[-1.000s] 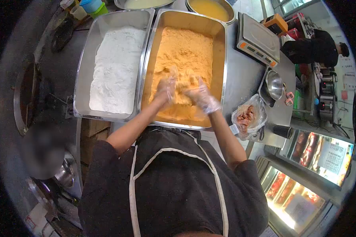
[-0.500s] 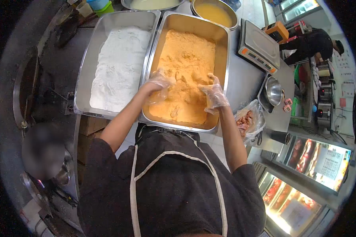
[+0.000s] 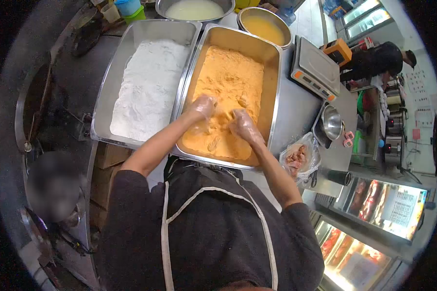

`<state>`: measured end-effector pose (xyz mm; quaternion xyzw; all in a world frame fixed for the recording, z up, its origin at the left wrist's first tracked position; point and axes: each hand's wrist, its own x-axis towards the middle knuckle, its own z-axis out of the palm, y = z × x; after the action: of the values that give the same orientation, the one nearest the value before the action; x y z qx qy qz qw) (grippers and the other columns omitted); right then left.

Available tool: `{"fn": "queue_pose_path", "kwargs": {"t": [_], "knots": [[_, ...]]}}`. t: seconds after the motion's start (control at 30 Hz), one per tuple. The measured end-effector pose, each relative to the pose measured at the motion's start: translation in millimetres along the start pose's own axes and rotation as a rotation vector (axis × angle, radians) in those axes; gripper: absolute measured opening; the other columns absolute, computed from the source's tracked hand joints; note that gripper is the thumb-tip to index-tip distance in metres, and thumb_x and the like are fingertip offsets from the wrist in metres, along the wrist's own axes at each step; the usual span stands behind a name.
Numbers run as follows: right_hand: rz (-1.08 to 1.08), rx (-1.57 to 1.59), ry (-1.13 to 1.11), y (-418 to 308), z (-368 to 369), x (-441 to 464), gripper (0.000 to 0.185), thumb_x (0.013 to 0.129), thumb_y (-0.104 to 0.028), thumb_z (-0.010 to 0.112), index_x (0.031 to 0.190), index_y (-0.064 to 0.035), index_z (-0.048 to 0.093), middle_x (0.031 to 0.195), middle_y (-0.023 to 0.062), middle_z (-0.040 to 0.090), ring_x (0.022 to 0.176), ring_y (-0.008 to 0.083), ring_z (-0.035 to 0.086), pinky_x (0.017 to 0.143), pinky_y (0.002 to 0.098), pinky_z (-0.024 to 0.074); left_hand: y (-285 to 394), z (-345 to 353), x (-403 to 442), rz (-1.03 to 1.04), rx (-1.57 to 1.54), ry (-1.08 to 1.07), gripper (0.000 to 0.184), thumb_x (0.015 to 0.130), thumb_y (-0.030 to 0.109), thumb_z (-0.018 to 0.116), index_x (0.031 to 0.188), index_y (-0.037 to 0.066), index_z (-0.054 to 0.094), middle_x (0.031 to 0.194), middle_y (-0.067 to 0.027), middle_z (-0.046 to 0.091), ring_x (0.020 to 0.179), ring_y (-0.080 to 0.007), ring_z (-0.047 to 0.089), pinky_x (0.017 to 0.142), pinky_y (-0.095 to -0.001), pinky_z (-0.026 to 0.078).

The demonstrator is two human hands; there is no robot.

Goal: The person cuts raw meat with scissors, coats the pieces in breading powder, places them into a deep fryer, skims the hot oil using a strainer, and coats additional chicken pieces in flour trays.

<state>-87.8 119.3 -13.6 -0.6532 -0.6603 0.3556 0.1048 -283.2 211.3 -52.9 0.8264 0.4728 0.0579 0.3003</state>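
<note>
Bringing my left hand [image 3: 204, 107] and right hand [image 3: 246, 128] closer, I now work orange powder [image 3: 228, 68] mid-tray [image 3: 271, 77]; I can't tell if my bent fingers [image 3: 237, 116] hold any.

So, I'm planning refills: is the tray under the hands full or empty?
Partly full: orange powder spreads across the bottom of the steel tray, but bare inner wall shows above it.

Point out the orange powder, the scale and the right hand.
Orange powder [image 3: 223, 89], head view: on its surface, near the middle.
Scale [image 3: 319, 62], head view: on its flat top.
Right hand [image 3: 244, 127], head view: on the back of it.
</note>
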Motion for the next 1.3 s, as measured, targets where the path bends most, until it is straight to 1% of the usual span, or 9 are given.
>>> {"fn": "queue_pose_path", "kwargs": {"t": [0.17,0.3,0.43,0.57,0.7,0.8,1.0,1.17,1.3], "knots": [[0.059,0.166,-0.04,54,2,-7,0.027,0.072,-0.009,0.065,0.095,-0.0015,0.052,0.092,0.0184,0.054,0.09,0.0339,0.053,0.077,0.0446,0.0416,5,-13,-29,0.045,-0.032,-0.168,0.039,0.076,0.034,0.064,0.088,-0.003,0.063,0.078,-0.0232,0.063,0.073,-0.0357,0.063,0.067,-0.0421,0.051],[-0.19,-0.223,0.343,31,19,-6,0.038,0.073,-0.019,0.068,0.104,-0.003,0.051,0.079,0.0118,0.061,0.084,0.0301,0.058,0.075,0.0406,0.0478,-22,36,-7,0.085,0.108,0.196,0.065,0.073,0.047,0.066,0.119,0.004,0.05,0.095,-0.025,0.06,0.092,-0.0366,0.059,0.078,-0.043,0.048],[-0.297,-0.515,0.154,11,25,-7,0.018,0.087,-0.02,0.05,0.095,-0.0055,0.059,0.066,0.0109,0.06,0.068,0.023,0.059,0.069,0.039,0.0481,8,25,-11,0.179,0.263,0.252,0.063,0.073,0.05,0.063,0.118,0.008,0.052,0.095,-0.0232,0.06,0.091,-0.0355,0.058,0.078,-0.0439,0.047],[-0.037,-0.062,-0.073,49,-4,3,0.016,0.084,-0.017,0.05,0.093,-0.0072,0.058,0.072,0.0105,0.058,0.061,0.0193,0.053,0.055,0.0341,0.0436,20,3,-18,0.315,0.233,-0.217,0.049,0.071,0.047,0.063,0.101,0.008,0.057,0.087,-0.019,0.061,0.086,-0.0302,0.06,0.073,-0.0427,0.047],[0.21,0.562,0.006,36,-23,35,0.039,0.081,-0.034,0.06,0.105,-0.0043,0.053,0.079,0.0134,0.061,0.07,0.0219,0.06,0.059,0.0365,0.0481,21,-20,-43,0.299,0.218,-0.209,0.047,0.068,0.045,0.066,0.096,0.007,0.058,0.086,-0.0174,0.062,0.086,-0.0281,0.06,0.072,-0.0416,0.047],[0.039,-0.232,0.26,2,-13,44,0.032,0.087,-0.028,0.045,0.101,-0.0028,0.057,0.071,0.0122,0.061,0.07,0.0233,0.06,0.063,0.0379,0.0497,18,-17,-40,0.02,0.302,0.025,0.091,0.057,0.056,0.074,0.123,-0.001,0.045,0.104,-0.0238,0.059,0.099,-0.0376,0.056,0.086,-0.0412,0.045],[-0.053,-0.685,0.149,62,33,98,0.041,0.078,-0.037,0.059,0.098,-0.0014,0.055,0.073,0.0112,0.059,0.067,0.0243,0.057,0.055,0.0418,0.0438,-13,32,7,-0.019,0.303,0.014,0.095,0.052,0.051,0.077,0.125,-0.001,0.043,0.099,-0.023,0.062,0.096,-0.0398,0.056,0.087,-0.0408,0.045],[0.019,0.0,0.028,17,-26,24,0.026,0.075,-0.008,0.062,0.098,-0.0011,0.052,0.069,0.0042,0.053,0.061,0.0119,0.051,0.049,0.0287,0.0408,-4,4,4,0.262,0.192,-0.027,0.058,0.056,0.044,0.074,0.096,0.004,0.059,0.089,-0.0202,0.064,0.084,-0.0348,0.06,0.077,-0.0416,0.047],[0.078,0.555,0.18,4,-34,-24,0.031,0.073,-0.003,0.064,0.101,-0.0013,0.053,0.071,0.001,0.052,0.061,0.0085,0.05,0.049,0.026,0.0401,19,-27,-21,0.398,0.115,-0.205,0.043,0.065,0.047,0.067,0.068,0.004,0.062,0.084,-0.0203,0.063,0.08,-0.0291,0.061,0.072,-0.0421,0.045]]}}
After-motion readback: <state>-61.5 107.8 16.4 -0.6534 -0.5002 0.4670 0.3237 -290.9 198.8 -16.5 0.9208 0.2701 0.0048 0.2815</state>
